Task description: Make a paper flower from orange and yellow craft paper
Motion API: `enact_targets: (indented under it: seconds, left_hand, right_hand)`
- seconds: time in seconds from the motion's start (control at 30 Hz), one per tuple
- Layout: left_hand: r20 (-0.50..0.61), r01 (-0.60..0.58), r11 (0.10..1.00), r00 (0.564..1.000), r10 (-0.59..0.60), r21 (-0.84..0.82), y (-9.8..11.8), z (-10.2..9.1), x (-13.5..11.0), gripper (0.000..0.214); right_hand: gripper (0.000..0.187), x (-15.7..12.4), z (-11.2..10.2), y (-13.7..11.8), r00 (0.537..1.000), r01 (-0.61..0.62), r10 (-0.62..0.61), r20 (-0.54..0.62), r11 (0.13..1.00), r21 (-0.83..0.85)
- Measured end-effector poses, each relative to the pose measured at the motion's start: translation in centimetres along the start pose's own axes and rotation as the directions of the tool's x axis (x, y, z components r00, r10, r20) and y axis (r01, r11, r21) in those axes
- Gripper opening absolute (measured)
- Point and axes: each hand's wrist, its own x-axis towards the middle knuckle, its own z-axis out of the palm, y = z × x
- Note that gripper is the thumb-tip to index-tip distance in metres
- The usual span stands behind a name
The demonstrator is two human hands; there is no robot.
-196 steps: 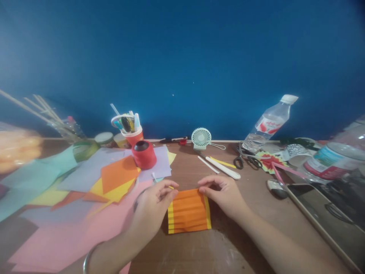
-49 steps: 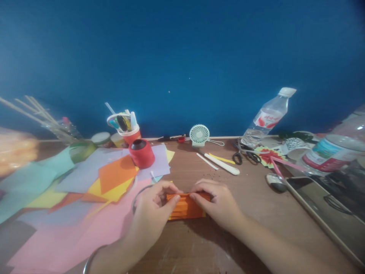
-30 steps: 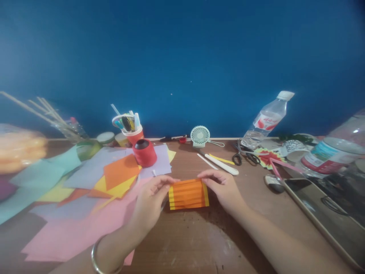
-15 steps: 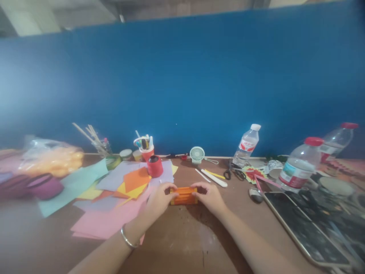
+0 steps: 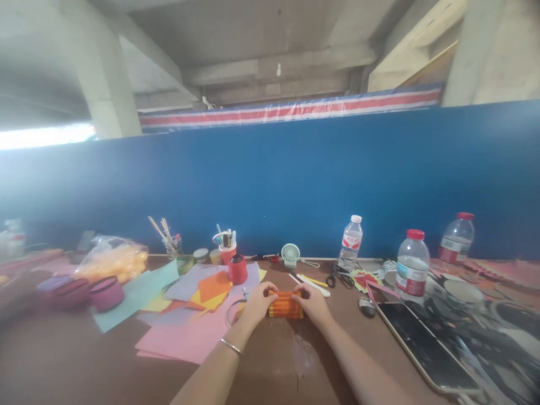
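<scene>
A small piece of pleated orange paper [image 5: 286,305] with yellow edges lies low over the brown table, its folds running from side to side. My left hand [image 5: 260,304] pinches its left end between thumb and fingers. At the opposite end, my right hand [image 5: 314,305] grips it the same way. Beyond the paper are a white craft knife or similar slim tool [image 5: 314,286] and a yellow strip [image 5: 316,280]. Pink paper sheets [image 5: 181,340] lie left of my left forearm, which wears a silver bangle.
Orange paper [image 5: 214,287] and a red cup-shaped object [image 5: 237,270] are at left. A small fan [image 5: 290,255] stands at the back. Black scissors [image 5: 341,277], a bottle [image 5: 351,242], a red-capped bottle [image 5: 412,270] and a phone [image 5: 426,343] are at right.
The head view has tilted up, bringing in more ceiling and a striped sheet above the blue partition. Both hands keep their hold on the orange paper. Part of a grey ring shows by my left wrist.
</scene>
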Motion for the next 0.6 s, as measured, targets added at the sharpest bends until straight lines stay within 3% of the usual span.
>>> enact_targets:
  seconds: [0.13,0.3,0.6]
  left_hand:
    - [0.004,-0.029,1.000,1.000,0.029,0.007,0.0,0.9,0.4,0.014]
    - [0.007,-0.031,0.999,0.999,0.031,-0.013,-0.6,1.2,0.4,0.017]
    - [-0.033,-0.012,0.999,0.999,0.011,-0.037,-0.6,2.4,0.4,0.017]
  right_hand:
    - [0.013,0.5,-0.9,0.4,1.000,0.014,-0.014,-0.002,0.999,-0.029]
    - [0.013,1.0,-1.6,0.8,0.996,0.009,-0.006,0.084,0.999,-0.042]
    - [0.012,1.7,-1.1,0.9,0.984,0.032,-0.021,0.179,0.998,-0.055]
